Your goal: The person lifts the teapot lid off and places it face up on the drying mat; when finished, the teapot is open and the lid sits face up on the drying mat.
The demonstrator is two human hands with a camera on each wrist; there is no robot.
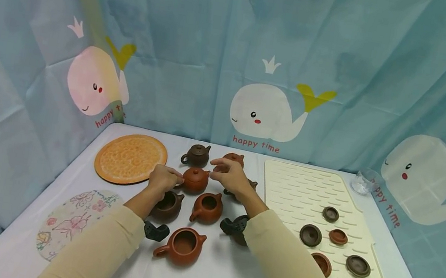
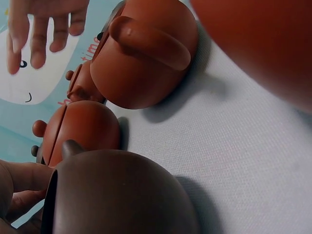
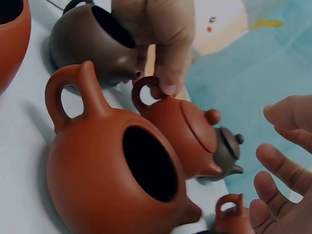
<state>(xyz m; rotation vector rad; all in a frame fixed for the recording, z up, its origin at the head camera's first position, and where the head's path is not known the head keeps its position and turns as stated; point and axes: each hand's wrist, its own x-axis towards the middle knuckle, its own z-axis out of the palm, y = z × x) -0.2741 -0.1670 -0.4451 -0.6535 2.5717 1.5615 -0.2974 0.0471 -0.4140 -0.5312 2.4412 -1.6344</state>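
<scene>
My left hand (image 1: 164, 179) pinches the handle of a lidded red-brown clay teapot (image 1: 195, 181), which stands on the white table. In the right wrist view, the thumb and fingers of that hand meet at the handle of this teapot (image 3: 170, 127). My right hand (image 1: 231, 177) hovers just right of its spout, fingers spread and holding nothing. Under the left wrist stands a lidless dark brown teapot (image 1: 165, 213). Lidless red-brown teapots (image 1: 207, 213) stand nearer; the front one (image 1: 179, 257) has its handle pointing left.
Behind are a dark lidded teapot (image 1: 197, 155) and a red one (image 1: 234, 158). More dark teapots are partly hidden by my right arm. Several lids, one dark lid (image 1: 310, 235) among them, lie on a cream mat (image 1: 294, 184). Left are an orange round mat (image 1: 131, 158) and floral mat (image 1: 69, 226).
</scene>
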